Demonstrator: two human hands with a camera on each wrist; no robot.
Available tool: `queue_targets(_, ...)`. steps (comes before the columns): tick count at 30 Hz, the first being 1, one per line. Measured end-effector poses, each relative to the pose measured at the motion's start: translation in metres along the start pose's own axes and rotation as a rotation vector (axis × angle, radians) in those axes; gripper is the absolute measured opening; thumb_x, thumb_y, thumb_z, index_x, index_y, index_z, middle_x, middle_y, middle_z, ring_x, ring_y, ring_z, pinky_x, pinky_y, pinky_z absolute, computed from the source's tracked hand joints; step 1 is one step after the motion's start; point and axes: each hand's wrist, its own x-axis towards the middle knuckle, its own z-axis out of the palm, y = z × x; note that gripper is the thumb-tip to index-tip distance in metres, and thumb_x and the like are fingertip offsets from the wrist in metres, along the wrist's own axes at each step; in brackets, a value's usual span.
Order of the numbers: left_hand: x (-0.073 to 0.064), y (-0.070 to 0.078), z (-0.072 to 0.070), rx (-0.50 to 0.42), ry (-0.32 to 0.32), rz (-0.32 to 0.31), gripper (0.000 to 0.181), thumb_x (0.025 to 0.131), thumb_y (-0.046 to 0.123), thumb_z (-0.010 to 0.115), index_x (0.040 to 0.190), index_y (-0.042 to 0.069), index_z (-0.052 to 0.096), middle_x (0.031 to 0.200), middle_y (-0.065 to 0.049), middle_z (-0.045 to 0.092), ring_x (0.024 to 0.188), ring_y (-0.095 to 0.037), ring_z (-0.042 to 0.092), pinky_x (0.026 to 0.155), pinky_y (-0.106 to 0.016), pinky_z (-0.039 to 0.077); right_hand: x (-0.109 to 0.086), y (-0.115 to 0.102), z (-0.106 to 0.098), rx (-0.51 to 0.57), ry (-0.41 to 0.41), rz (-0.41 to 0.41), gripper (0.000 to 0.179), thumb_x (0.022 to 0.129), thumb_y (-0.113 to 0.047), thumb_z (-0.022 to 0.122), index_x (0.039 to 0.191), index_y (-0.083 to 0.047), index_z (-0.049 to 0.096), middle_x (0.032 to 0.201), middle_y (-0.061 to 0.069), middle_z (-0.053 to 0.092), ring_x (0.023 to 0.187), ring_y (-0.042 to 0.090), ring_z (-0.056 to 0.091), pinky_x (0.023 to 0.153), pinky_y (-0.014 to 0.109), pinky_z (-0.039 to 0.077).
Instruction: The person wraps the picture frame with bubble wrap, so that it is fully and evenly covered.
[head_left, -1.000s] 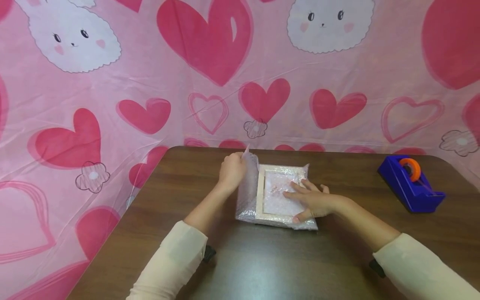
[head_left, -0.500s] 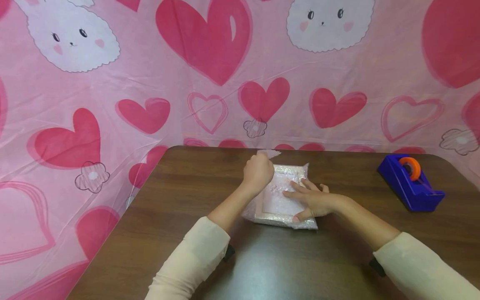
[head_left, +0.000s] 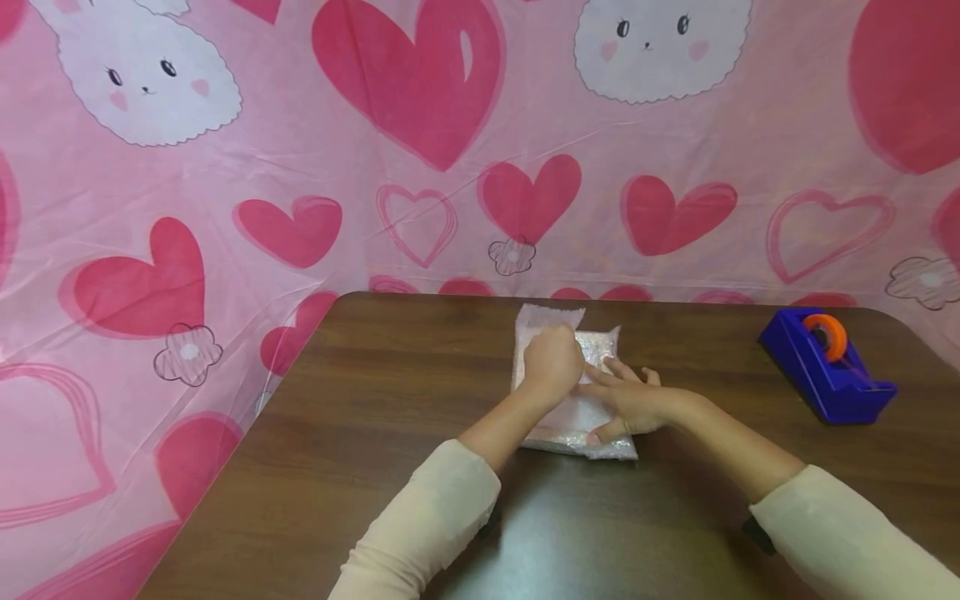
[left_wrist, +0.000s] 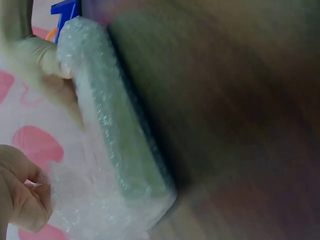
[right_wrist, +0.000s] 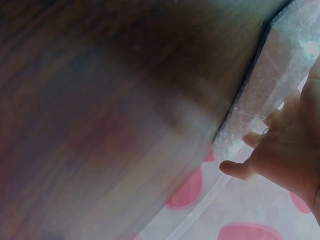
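A light picture frame point(head_left: 577, 439) lies flat on the table, wrapped in bubble wrap point(head_left: 547, 317). My left hand point(head_left: 553, 362) pinches the loose left flap of the wrap and holds it folded over the frame's left part. In the left wrist view that hand point(left_wrist: 22, 195) grips the edge of the flap between thumb and fingers. My right hand point(head_left: 630, 400) rests on the frame's right side with its fingers spread; in the right wrist view the hand point(right_wrist: 287, 145) lies along the wrapped edge. Much of the frame's face is hidden beneath both hands.
To the right on the brown wooden table point(head_left: 360, 400) stands a blue tape dispenser point(head_left: 832, 379) with an orange tape roll point(head_left: 827, 336). A pink cloth point(head_left: 420, 217) printed with hearts hangs behind and left of the table.
My left hand has moved rightward, carrying the bubble wrap flap from beside the frame over onto it. The right hand stays in place on the frame.
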Motion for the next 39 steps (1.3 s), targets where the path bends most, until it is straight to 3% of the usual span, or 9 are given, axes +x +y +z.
queue_targets(5, 0.0, 0.001, 0.012, 0.048, -0.008, -0.007, 0.012, 0.082, 0.013, 0.065, 0.071, 0.008, 0.064, 0.066, -0.002, 0.063, 0.06, -0.016, 0.061, 0.048, -0.027, 0.048, 0.0, 0.0, 0.001, 0.001, 0.019, -0.014, 0.089, 0.072, -0.065, 0.061, 0.143, -0.017, 0.034, 0.152, 0.017, 0.009, 0.135, 0.045, -0.003, 0.088, 0.077, 0.004)
queue_targets(12, -0.003, -0.005, 0.019, 0.004, -0.009, -0.001, 0.009, 0.085, 0.013, 0.061, 0.083, 0.006, 0.067, 0.075, -0.006, 0.067, 0.069, -0.021, 0.064, 0.055, -0.029, 0.05, 0.0, 0.0, 0.001, 0.003, 0.023, -0.014, 0.09, 0.072, -0.064, 0.062, 0.143, -0.015, 0.034, 0.152, 0.017, 0.009, 0.134, 0.045, -0.003, 0.088, 0.077, 0.004)
queue_targets(17, -0.003, -0.012, 0.021, -0.094, -0.019, -0.025, 0.021, 0.086, 0.009, 0.054, 0.1, 0.006, 0.07, 0.086, -0.007, 0.069, 0.076, -0.024, 0.066, 0.058, -0.031, 0.051, 0.001, 0.0, 0.001, -0.005, 0.021, -0.014, 0.089, 0.073, -0.064, 0.062, 0.143, -0.018, 0.034, 0.152, 0.018, 0.01, 0.135, 0.044, -0.002, 0.089, 0.077, 0.004)
queue_targets(21, -0.002, -0.019, 0.023, -0.151, -0.027, -0.023, 0.023, 0.086, 0.007, 0.05, 0.097, 0.006, 0.07, 0.08, -0.007, 0.068, 0.07, -0.022, 0.063, 0.056, -0.03, 0.049, 0.002, 0.001, 0.003, -0.013, 0.019, -0.005, 0.09, 0.072, -0.066, 0.06, 0.144, -0.02, 0.033, 0.152, 0.017, 0.01, 0.135, 0.044, -0.002, 0.09, 0.076, 0.004)
queue_targets(25, -0.002, -0.023, 0.024, -0.159, -0.026, -0.009, 0.026, 0.087, 0.007, 0.048, 0.1, 0.007, 0.07, 0.078, -0.007, 0.067, 0.068, -0.02, 0.061, 0.057, -0.03, 0.048, 0.002, 0.002, 0.004, -0.014, 0.016, -0.001, 0.09, 0.072, -0.067, 0.06, 0.144, -0.02, 0.033, 0.152, 0.016, 0.01, 0.135, 0.044, -0.001, 0.089, 0.077, 0.004)
queue_targets(29, -0.002, -0.026, 0.024, -0.13, -0.032, 0.029, 0.03, 0.088, 0.01, 0.048, 0.111, 0.008, 0.067, 0.095, -0.008, 0.069, 0.085, -0.023, 0.065, 0.068, -0.033, 0.051, 0.003, 0.002, 0.004, -0.015, 0.017, -0.002, 0.09, 0.072, -0.067, 0.06, 0.144, -0.02, 0.033, 0.152, 0.016, 0.01, 0.135, 0.044, -0.001, 0.09, 0.077, 0.004)
queue_targets(35, 0.001, -0.037, 0.022, -0.162, -0.135, 0.081, 0.038, 0.089, 0.027, 0.054, 0.118, 0.004, 0.062, 0.112, -0.007, 0.065, 0.104, -0.023, 0.06, 0.088, -0.033, 0.046, 0.002, 0.0, 0.004, -0.041, 0.03, -0.007, 0.089, 0.073, -0.067, 0.059, 0.143, -0.019, 0.035, 0.15, 0.02, 0.016, 0.134, 0.045, 0.001, 0.089, 0.077, 0.007)
queue_targets(39, 0.004, -0.047, 0.019, -0.233, -0.223, 0.105, 0.039, 0.084, 0.014, 0.057, 0.121, 0.002, 0.059, 0.114, -0.008, 0.064, 0.105, -0.019, 0.059, 0.088, -0.025, 0.045, 0.002, -0.001, 0.004, -0.044, 0.032, 0.001, 0.087, 0.073, -0.067, 0.058, 0.142, -0.019, 0.036, 0.148, 0.023, 0.022, 0.134, 0.046, 0.001, 0.089, 0.077, 0.007)
